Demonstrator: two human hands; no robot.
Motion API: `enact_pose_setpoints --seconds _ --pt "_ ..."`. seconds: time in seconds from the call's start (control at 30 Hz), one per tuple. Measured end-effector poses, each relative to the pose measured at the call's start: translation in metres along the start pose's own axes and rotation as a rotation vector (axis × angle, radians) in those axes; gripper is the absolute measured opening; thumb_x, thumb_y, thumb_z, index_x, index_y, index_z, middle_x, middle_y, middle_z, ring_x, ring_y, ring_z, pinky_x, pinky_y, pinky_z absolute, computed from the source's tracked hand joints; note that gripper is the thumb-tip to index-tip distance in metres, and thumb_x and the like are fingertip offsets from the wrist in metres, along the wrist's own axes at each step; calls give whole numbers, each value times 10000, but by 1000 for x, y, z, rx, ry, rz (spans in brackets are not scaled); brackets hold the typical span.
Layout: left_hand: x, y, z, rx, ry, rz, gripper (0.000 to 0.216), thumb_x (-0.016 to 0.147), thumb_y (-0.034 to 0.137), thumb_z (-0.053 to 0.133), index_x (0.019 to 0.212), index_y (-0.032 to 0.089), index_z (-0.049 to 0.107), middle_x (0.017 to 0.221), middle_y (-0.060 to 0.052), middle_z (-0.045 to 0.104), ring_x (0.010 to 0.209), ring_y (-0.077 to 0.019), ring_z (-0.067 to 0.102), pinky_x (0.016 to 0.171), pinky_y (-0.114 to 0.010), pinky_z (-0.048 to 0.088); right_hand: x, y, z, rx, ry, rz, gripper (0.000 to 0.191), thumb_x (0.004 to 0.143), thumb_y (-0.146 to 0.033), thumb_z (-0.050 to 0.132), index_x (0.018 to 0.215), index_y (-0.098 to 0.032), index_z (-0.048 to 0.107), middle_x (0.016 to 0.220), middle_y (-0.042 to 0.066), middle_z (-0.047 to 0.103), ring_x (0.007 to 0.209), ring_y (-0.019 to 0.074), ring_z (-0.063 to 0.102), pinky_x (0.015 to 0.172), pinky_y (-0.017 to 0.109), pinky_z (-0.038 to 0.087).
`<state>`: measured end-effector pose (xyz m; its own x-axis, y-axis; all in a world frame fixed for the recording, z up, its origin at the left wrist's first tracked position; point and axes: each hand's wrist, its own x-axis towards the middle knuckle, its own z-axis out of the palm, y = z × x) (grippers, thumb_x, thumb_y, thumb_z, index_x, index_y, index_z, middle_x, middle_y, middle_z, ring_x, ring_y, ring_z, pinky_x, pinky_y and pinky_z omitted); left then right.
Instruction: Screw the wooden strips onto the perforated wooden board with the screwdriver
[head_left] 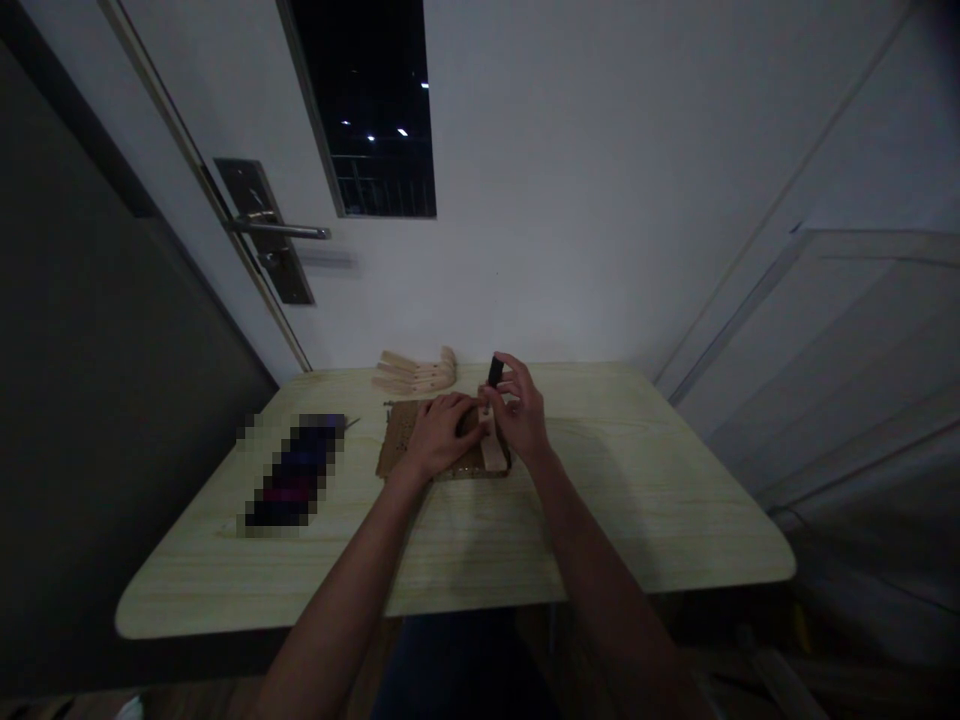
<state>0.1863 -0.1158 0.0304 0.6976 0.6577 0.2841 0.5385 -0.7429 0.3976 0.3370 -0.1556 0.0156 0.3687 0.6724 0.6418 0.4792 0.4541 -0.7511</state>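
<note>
The wooden piece [493,455] lies on the cardboard [394,448], between the two hands. The left hand [441,432] spreads over the cardboard, thumb and fingertips at the wood's left edge; whether it grips, I cannot tell. The right hand [525,412], just right of the wood, grasps a black handle [496,371] above it. Beyond, more wooden pieces [416,374] lie fanned on the table [600,540].
</note>
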Motion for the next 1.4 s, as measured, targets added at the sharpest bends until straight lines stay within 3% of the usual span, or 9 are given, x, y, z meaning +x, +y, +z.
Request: enact_pose_setpoints --seconds 0.13,0.27,0.47,0.7,1.0,1.17,1.3,1.4 --pt "0 1 0 3 4 5 396 907 456 521 1242 257 584 1246 -59 619 1186 -284 529 1014 -472 369 1 2 3 -58 63 -13 472 813 -312 670 1263 -286 529 1058 49 641 723 126 600 477 205 471" --pt "0 1 1 7 2 -2 387 908 440 522 1239 248 582 1246 -60 620 1183 -280 530 1011 -471 367 -1 -4 -4 -32 -40 -36 463 881 -318 574 1331 -278 473 1112 74 643 760 132 629 430 182 431" --pt "0 2 -1 8 -17 -14 393 907 448 515 1238 247 580 1245 -64 620 1182 -279 522 1004 -455 367 -1 -7 -8 27 -96 -35 473 913 -339 533 1373 -285 435 994 59 697 813 159 679 444 186 450" --pt "-1 3 -2 3 -16 -5 388 906 438 524 1248 262 574 1250 -51 614 1194 -272 515 1023 -450 351 2 2 0 -75 71 -32 492 814 -339 668 1281 -286 522 1088 65 636 726 126 594 444 190 440" --pt "-1 2 0 5 -5 -16 372 903 419 536 1231 250 581 1257 -57 618 1195 -271 520 1020 -460 353 -1 -7 -10 40 -107 -26 478 918 -349 517 1384 -284 432 1049 75 695 852 172 676 439 180 427" --pt "-1 2 0 2 -3 -14 380 899 419 536 1230 239 587 1253 -67 617 1193 -280 518 1027 -471 355 0 0 0 1 30 15 521 832 -335 647 1324 -296 480 944 33 653 690 131 616 464 203 457" --pt "0 1 0 -4 2 -4 393 893 433 540 1237 251 589 1241 -64 623 1179 -278 524 1023 -464 360 0 2 3 -45 30 -9 543 818 -338 662 1328 -318 479 1040 46 634 717 130 598 462 204 457" --pt "0 1 0 1 3 -8 383 895 427 541 1230 249 590 1243 -61 623 1184 -277 524 1020 -459 363 -2 -1 -2 -51 -22 -41 545 885 -356 569 1403 -317 405 1153 80 628 778 140 628 441 188 439"
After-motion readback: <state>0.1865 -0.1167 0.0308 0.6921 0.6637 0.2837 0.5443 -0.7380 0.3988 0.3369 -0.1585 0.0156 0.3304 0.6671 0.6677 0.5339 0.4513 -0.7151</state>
